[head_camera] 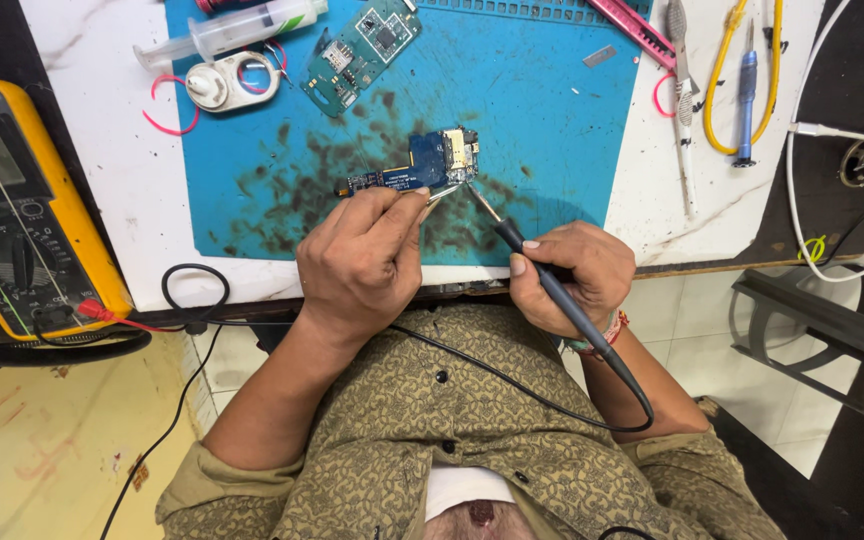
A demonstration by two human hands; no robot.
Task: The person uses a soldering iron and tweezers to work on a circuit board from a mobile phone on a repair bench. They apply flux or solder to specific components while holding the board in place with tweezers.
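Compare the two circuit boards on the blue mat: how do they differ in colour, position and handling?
The blue circuit board lies mid-mat, with the left hand and the right hand working tools at it; the green circuit board lies untouched near the mat's far edge. Both are bare and lie flat.

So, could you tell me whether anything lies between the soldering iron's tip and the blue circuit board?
Nothing visible does. The soldering iron in the right hand points at the blue circuit board; only the left hand's tweezers meet it nearby.
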